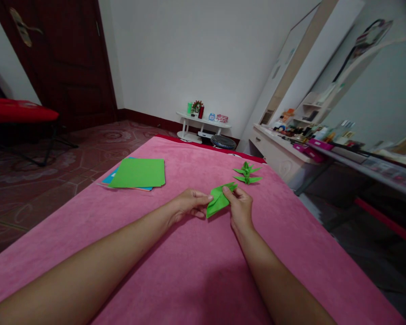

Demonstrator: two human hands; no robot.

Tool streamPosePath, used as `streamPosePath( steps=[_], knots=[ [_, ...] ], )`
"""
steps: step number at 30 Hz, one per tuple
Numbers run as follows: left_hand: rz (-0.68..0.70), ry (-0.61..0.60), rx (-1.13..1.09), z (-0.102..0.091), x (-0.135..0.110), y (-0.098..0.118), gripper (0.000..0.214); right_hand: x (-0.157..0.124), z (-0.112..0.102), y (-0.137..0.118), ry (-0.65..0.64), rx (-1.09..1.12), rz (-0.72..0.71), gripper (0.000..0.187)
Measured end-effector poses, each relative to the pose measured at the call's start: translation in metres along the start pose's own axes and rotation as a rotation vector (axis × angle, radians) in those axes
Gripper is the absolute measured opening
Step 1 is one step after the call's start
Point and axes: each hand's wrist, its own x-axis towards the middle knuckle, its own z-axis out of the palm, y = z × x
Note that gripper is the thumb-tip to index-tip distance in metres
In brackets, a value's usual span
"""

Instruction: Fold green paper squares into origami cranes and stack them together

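Observation:
A partly folded sheet of green paper [218, 201] is held between my two hands, just above the pink cloth [182, 253]. My left hand [193, 203] pinches its left edge between thumb and fingers. On the upper right part of the paper, my right hand [239, 204] is closed, thumb on top and fingers behind. Beyond that hand lie folded green paper cranes [246, 174], close together. A stack of square paper [138, 173] rests to the left, green on top, with blue and orange edges showing below.
A low white shelf [203, 118] with small items stands by the far wall. Along the right runs a dressing table [277, 149] crowded with bottles, under a mirror. A red folding chair [18, 110] and a dark door [54, 54] are at the left.

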Motion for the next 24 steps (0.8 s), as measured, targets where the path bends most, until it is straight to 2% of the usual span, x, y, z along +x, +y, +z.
streamPosePath(
  steps=[4,11,17,21,24],
  knots=[
    [-0.011,0.008,0.027,0.003,-0.002,0.002,0.04,0.001,-0.002,0.0,0.055,-0.02,-0.057,0.023],
    [-0.004,0.145,0.034,0.014,-0.004,0.004,0.034,-0.001,-0.001,-0.001,0.104,-0.154,-0.131,0.028],
    [0.018,0.158,-0.014,0.025,-0.006,0.004,0.044,-0.005,0.001,-0.005,0.146,-0.248,-0.217,0.03],
    [0.023,0.22,-0.071,0.031,-0.008,0.002,0.04,-0.009,0.005,-0.01,0.162,-0.216,-0.206,0.03],
    [0.084,0.282,-0.072,0.028,-0.005,0.002,0.036,-0.012,0.007,-0.012,0.158,-0.135,-0.162,0.028]
  ],
)
